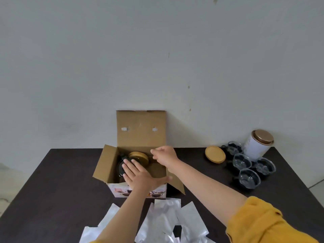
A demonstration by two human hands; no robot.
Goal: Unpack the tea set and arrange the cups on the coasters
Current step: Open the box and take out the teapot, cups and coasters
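Head view: the open box (112, 165) holds stacked coasters (138, 156) and a dark pot (121, 168). Left hand (140, 176) lies flat over it, fingers straight — right hand (164, 155) hovers, fingers loosely curled, empty. Four cups (249, 178) stand on the tabletop (52, 181).

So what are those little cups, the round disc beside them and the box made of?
The cups look like clear glass or clear plastic: see-through, with glinting rims. The disc looks like pale wood or bamboo, matte tan with a raised rim. The box is plain brown cardboard inside, with a printed white outside.
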